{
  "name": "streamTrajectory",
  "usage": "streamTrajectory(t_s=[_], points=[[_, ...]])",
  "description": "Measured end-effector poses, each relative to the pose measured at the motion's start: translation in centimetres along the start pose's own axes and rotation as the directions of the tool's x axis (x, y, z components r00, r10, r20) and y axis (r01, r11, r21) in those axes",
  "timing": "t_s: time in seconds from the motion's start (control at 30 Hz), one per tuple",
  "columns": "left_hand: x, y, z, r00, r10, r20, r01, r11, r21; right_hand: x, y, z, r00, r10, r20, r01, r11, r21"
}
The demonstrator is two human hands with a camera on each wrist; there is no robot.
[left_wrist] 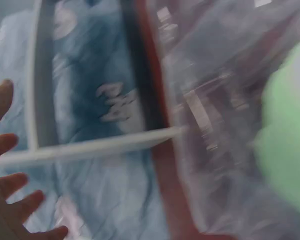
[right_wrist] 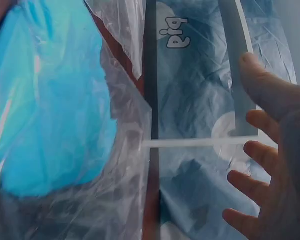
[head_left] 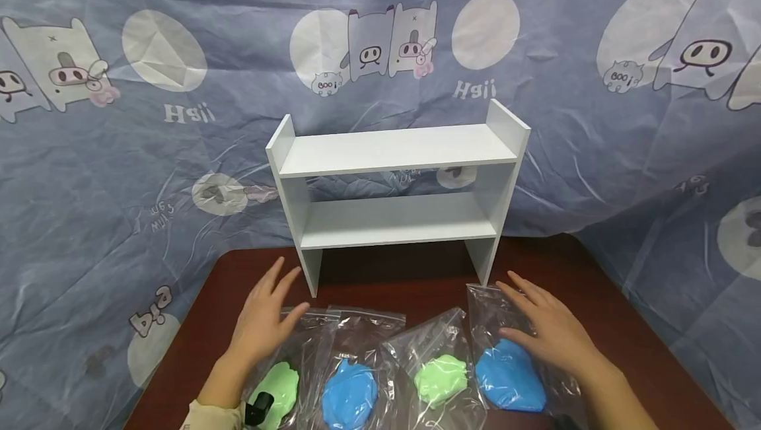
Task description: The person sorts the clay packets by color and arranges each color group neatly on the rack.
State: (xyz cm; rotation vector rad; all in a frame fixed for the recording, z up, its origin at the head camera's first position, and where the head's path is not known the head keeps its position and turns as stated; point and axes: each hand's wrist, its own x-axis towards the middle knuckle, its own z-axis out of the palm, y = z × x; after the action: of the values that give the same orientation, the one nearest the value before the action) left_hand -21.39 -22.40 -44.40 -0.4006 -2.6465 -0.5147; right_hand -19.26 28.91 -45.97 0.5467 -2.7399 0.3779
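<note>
Take the white shelf unit [head_left: 398,222] as the hub of the dial: it stands upright on a dark red-brown table [head_left: 202,337], and a blue-grey cloth [head_left: 238,152] printed with cartoon pigs hangs behind it at 12 o'clock. Four clear bags [head_left: 371,324] lie in a row below, each with one soft-looking lump inside: a first green lump [head_left: 281,377] at 7 o'clock, a first blue lump [head_left: 349,394] at half past 6, a second green lump [head_left: 441,378] at half past 5, and a second blue lump [head_left: 510,377] at 5 o'clock. The left hand [head_left: 266,318] is at 8 o'clock, fingers spread, holding nothing, nearest the first green lump's bag. The right hand [head_left: 547,321] is at 4 o'clock, also spread and holding nothing, beside the second blue lump; I cannot tell whether it touches that bag. A pale sleeve [head_left: 208,415] shows below the left hand
</note>
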Motion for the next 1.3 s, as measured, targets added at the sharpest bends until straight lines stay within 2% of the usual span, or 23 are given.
streamTrajectory(t_s=[0.1,0.2,0.27,0.4,0.5,0.6,0.7,0.83,1.0,1.07,1.17,1.3], points=[[1.6,-0.5,-1.9,0.994,-0.032,-0.102,0.021,0.994,-0.112,-0.7,0.4,-0.2,0.999,0.050,0.013,-0.051,0.995,0.083],[3.5,-0.7,-3.9,0.984,-0.060,-0.169,0.018,0.971,-0.237,-1.6,1.0,-0.2,0.996,0.092,0.020,-0.094,0.982,0.165],[4.9,-0.8,-5.1,0.976,-0.069,-0.207,-0.001,0.948,-0.319,-2.2,1.4,-0.2,0.992,0.126,0.018,-0.126,0.970,0.210],[7.7,-0.6,-6.8,0.961,-0.085,-0.264,-0.052,0.880,-0.472,-3.4,2.2,-0.2,0.984,0.176,-0.010,-0.166,0.944,0.284],[9.2,0.1,-7.6,0.960,-0.106,-0.259,-0.056,0.835,-0.548,-4.3,2.7,0.0,0.979,0.204,-0.017,-0.188,0.928,0.321],[9.9,1.3,-8.7,0.969,-0.126,-0.212,-0.029,0.796,-0.604,-5.1,3.0,0.2,0.972,0.235,-0.009,-0.219,0.919,0.328],[10.5,2.3,-9.5,0.978,-0.116,-0.172,-0.037,0.719,-0.694,-5.8,3.3,0.4,0.960,0.279,0.018,-0.269,0.904,0.334],[11.4,2.6,-9.7,0.987,-0.066,-0.150,-0.079,0.608,-0.790,-6.6,3.7,0.7,0.937,0.340,0.085,-0.347,0.872,0.346],[12.9,2.2,-9.5,0.985,-0.037,-0.168,-0.124,0.527,-0.841,-7.1,4.2,0.7,0.895,0.407,0.182,-0.445,0.836,0.321],[13.7,1.9,-9.4,0.982,-0.038,-0.183,-0.143,0.481,-0.865,-7.2,4.3,0.7,0.873,0.436,0.217,-0.485,0.824,0.294],[14.7,1.6,-9.4,0.979,-0.033,-0.199,-0.166,0.433,-0.886,-7.1,4.5,0.7,0.851,0.462,0.251,-0.519,0.813,0.264],[15.5,1.4,-9.8,0.979,-0.024,-0.201,-0.176,0.393,-0.903,-7.0,4.5,0.6,0.801,0.499,0.330,-0.588,0.759,0.281]])
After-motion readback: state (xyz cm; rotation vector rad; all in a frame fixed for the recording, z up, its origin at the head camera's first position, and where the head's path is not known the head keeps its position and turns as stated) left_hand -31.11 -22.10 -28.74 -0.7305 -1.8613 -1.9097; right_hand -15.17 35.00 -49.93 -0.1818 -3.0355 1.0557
